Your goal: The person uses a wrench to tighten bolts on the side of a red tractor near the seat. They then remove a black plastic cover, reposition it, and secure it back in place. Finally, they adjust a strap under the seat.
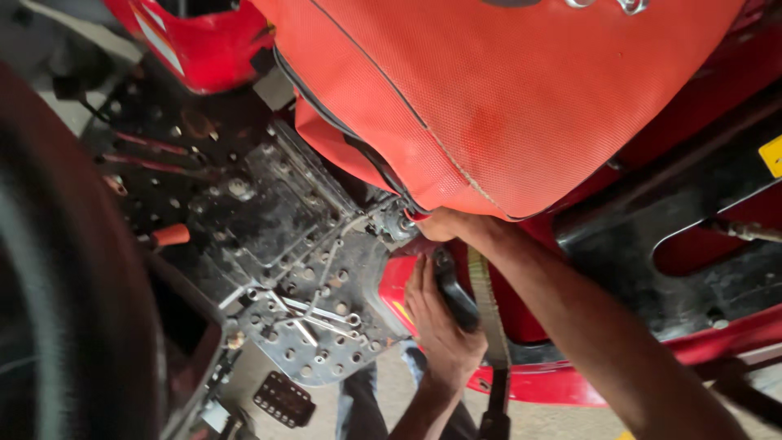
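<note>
Gripping a black tool in our left hand, right hand hidden under the red seat, grip unclear; work looks midway.

A white-and-red strip label sits on the red panel top left; a yellow tag shows at the right edge

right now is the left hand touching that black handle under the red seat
Touching. The head view shows the left hand with its fingers wrapped around the black handle, no gap between them, just below the red seat.
</note>
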Available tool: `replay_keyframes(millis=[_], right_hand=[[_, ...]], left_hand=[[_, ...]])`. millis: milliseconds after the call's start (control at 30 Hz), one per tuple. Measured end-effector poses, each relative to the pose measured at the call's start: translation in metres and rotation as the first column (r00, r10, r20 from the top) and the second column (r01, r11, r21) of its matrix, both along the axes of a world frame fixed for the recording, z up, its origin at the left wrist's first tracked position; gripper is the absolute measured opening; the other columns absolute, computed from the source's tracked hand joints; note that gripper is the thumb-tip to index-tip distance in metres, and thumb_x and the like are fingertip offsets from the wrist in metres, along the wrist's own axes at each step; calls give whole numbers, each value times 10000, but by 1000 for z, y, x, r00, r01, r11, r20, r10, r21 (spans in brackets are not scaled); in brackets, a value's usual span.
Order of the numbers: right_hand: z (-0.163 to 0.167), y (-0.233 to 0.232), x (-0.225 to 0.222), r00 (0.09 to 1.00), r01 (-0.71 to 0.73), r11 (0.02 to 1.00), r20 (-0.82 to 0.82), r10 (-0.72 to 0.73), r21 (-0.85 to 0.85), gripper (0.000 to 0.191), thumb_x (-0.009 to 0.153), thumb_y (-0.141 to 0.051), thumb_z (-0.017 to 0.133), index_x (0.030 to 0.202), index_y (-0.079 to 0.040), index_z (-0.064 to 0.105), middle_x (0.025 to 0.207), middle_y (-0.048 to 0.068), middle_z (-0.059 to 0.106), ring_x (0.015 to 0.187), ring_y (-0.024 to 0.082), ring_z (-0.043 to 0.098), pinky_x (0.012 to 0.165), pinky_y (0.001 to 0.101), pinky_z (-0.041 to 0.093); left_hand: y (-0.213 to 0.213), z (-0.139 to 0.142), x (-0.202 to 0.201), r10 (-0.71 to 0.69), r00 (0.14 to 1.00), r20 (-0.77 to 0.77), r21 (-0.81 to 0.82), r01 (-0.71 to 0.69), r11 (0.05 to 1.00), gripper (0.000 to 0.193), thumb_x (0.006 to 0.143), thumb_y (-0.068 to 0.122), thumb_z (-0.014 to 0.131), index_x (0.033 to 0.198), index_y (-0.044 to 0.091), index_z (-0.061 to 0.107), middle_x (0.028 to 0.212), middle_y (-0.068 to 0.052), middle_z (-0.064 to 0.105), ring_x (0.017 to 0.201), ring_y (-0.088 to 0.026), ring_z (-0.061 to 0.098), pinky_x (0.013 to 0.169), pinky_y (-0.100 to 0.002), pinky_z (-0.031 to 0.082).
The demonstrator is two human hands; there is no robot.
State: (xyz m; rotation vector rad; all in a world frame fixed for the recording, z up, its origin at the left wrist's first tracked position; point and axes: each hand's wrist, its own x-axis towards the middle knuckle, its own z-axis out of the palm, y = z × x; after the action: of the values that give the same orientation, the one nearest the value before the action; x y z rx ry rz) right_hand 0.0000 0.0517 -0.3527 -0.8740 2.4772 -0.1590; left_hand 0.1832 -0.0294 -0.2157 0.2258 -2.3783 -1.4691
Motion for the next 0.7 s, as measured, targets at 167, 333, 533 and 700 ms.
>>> replay_keyframes(millis=[167, 333, 533, 700], right_hand=[[-2, -2, 0, 995, -21, 999, -99, 23, 24, 217, 882, -196, 562, 1035, -108, 688, 1047, 178, 727, 956, 378, 680, 843, 523, 505], [-2, -4, -1, 998, 21, 1000, -66, -21, -12, 200, 923, -188, 553, 1023, -66, 676, 1031, 193, 721, 978, 380, 677, 891, 510, 505], [7, -6, -4, 999, -29, 997, -37, 32, 73, 201, 903, -195, 577, 1011, -63, 682, 1023, 193, 721, 972, 379, 677, 887, 510, 508], [16, -8, -8, 998, -58, 989, -12, 61, 135, 203, 886, -201, 596, 1000, -59, 686, 1015, 193, 721, 966, 379, 677, 884, 510, 509]], left_hand=[[7, -11, 0, 53, 998, 34, -60, -51, 997, 834, 856, 331, 738, 1491, -72, 378, 1521, -288, 439, 1395, -480, 433, 1186, -570, 325], [4, -15, -1, 36, 999, 21, -98, -34, 995, 883, 854, 362, 696, 1529, -85, 343, 1583, -317, 388, 1448, -504, 400, 1221, -586, 298], [4, -17, -1, 43, 999, 3, -62, -43, 997, 811, 897, 405, 711, 1496, -40, 394, 1519, -271, 465, 1427, -451, 457, 1187, -544, 348], [5, -17, 0, 38, 999, 0, -46, -38, 998, 774, 899, 389, 703, 1479, -35, 415, 1492, -254, 488, 1407, -436, 472, 1172, -528, 357]])
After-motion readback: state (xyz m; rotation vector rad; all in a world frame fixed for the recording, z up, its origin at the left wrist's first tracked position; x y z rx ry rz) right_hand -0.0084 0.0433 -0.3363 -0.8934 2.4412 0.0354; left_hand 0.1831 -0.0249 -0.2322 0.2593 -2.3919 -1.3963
